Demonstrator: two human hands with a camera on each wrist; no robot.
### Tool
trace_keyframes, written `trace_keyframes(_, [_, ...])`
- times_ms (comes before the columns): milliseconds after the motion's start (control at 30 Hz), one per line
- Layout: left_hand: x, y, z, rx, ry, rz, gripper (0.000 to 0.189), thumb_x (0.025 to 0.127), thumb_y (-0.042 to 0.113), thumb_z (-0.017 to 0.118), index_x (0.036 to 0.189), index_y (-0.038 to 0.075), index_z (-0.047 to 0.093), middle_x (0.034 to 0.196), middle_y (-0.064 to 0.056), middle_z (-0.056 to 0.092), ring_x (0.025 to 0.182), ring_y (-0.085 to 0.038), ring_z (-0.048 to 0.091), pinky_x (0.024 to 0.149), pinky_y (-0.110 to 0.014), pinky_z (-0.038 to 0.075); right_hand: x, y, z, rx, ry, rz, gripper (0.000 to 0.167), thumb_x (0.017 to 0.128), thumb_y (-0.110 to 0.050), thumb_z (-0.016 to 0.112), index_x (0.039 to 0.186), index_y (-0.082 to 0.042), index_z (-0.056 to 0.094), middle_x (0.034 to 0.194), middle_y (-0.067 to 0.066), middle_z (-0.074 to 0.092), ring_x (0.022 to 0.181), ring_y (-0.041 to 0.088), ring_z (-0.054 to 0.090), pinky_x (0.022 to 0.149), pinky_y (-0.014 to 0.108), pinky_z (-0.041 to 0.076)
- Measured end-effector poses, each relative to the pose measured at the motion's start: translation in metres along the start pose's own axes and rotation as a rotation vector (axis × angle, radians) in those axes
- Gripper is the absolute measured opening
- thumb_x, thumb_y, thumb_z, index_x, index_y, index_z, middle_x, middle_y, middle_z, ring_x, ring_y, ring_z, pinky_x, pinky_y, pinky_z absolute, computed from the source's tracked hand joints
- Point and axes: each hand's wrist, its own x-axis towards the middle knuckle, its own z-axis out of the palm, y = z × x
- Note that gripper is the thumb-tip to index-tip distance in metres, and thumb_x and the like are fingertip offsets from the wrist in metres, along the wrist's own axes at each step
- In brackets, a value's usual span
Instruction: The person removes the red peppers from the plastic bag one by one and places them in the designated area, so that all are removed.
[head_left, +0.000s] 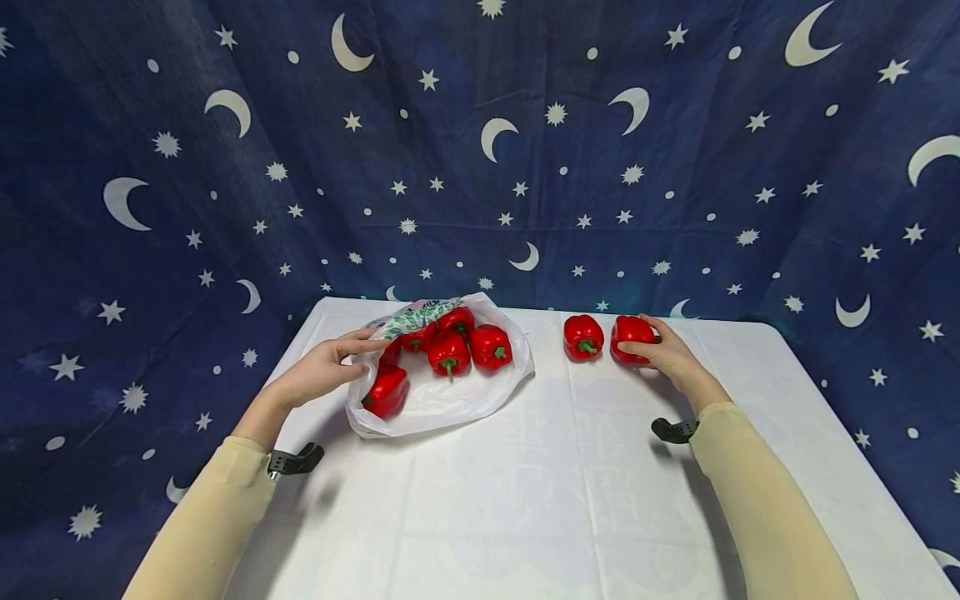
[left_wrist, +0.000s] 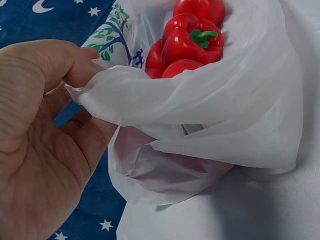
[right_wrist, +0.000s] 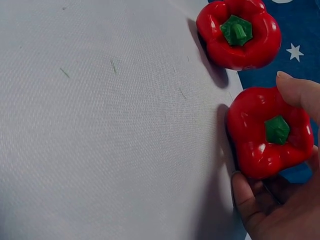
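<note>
My left hand [head_left: 324, 367] pinches the left rim of a white plastic bag [head_left: 442, 408], its edge caught between thumb and fingers in the left wrist view. Several red bell peppers [head_left: 491, 348] lie inside the bag, whose mouth faces me. At the back right, my right hand [head_left: 670, 354] grips a single red bell pepper [right_wrist: 265, 132], with the thumb on one side and the fingers around the other. Just left of it another red bell pepper [head_left: 582, 337] sits on the table, green stem toward me.
A white cloth covers the table [head_left: 525, 500]. Behind it hangs a dark blue curtain [head_left: 450, 167] with moons and stars, close to the table's back edge. Green and blue print [left_wrist: 115, 32] shows on the bag's far side.
</note>
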Motion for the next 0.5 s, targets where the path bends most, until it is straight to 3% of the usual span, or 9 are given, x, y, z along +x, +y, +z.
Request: trace_keyframes(500, [0.0004, 0.0007, -0.0005, -0.001, -0.007, -0.009, 0.046, 0.1, 0.008, 0.057, 0.145, 0.018, 0.061, 0.166, -0.004, 0.03, 0.154, -0.032, 0.017, 0.114, -0.06, 0.032, -0.0044, -0.0034, -0.0008, -0.009, -0.023, 0.024, 0.108, 0.093, -0.038, 0.074, 0.165, -0.009, -0.001, 0.164, 0.032, 0.012, 0.145, 0.051, 0.023, 0.111, 0.057, 0.04])
